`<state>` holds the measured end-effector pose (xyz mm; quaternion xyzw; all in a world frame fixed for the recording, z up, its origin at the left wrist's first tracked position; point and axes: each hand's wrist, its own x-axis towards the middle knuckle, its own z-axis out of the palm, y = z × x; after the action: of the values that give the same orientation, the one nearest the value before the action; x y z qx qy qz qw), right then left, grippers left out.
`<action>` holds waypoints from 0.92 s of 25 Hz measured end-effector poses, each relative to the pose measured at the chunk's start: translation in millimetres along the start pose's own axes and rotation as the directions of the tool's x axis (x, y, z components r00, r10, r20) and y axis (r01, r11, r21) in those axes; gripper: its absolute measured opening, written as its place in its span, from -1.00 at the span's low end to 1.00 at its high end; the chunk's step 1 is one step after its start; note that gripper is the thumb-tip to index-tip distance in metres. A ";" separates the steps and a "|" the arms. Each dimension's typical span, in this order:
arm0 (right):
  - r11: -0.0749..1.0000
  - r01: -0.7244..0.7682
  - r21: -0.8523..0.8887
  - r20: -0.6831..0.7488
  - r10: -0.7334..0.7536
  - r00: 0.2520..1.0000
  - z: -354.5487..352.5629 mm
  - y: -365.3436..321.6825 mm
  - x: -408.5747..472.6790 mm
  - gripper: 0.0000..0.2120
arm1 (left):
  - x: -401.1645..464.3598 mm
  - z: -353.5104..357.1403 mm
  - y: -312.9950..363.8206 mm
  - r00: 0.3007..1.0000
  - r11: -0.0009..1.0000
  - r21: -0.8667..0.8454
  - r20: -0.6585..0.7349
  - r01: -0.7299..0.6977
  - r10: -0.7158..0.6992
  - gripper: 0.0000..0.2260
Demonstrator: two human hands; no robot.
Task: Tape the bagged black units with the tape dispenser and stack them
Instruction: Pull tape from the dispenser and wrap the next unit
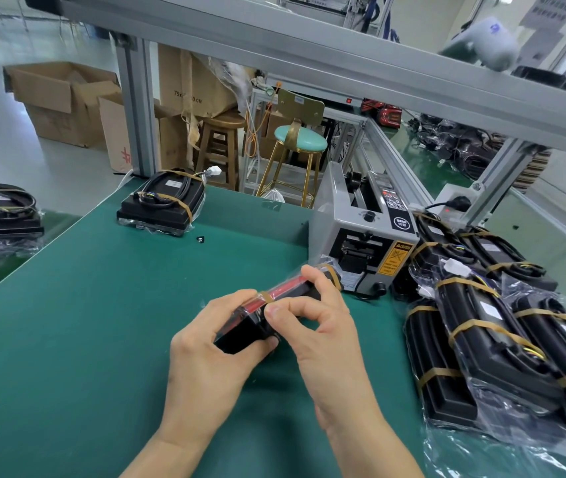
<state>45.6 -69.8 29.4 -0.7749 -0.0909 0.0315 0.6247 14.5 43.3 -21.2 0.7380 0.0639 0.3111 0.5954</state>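
Bagged black unit [274, 305] up on edge over the green mat [102, 322], both hands on it: left hand [212, 343] curled round the near end, right hand [323, 326] pinching a brown tape strip [268, 297] across the top. Right, one pile of taped units [502, 346], too overlapped to count. Beyond, one tape dispenser [364, 232]; far left, one small stack [161, 205].

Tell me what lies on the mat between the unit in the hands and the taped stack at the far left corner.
In the head view, only a small black piece lies on the green mat between held unit and stack.
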 end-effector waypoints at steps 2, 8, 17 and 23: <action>0.999 0.014 -0.043 -0.024 -0.015 1.000 1.5 0.5 0.5 -0.79 | 0.2 -0.1 0.7 1.000 1.000 -0.002 0.002 -0.004 0.004 -0.49; 0.989 0.073 -0.130 -0.097 -0.086 0.992 10.4 6.0 -2.4 -0.88 | 0.3 -1.0 1.8 1.000 0.999 -0.036 -0.001 0.004 -0.004 -0.56; 0.993 0.067 -0.102 -0.188 -0.085 0.978 13.4 8.8 -2.3 -0.59 | -0.6 -1.3 1.6 1.000 1.000 0.025 0.011 0.003 -0.003 -0.49; 0.944 0.163 -0.286 -0.113 -0.202 0.973 -10.8 10.8 5.9 -0.48 | 16.0 -28.6 -10.8 0.993 0.995 -0.084 0.103 0.060 -0.052 -0.41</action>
<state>54.2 -81.2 21.6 -0.8427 -0.1216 -0.0942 0.5160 14.9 77.9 -22.2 0.7240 0.0410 0.2592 0.6379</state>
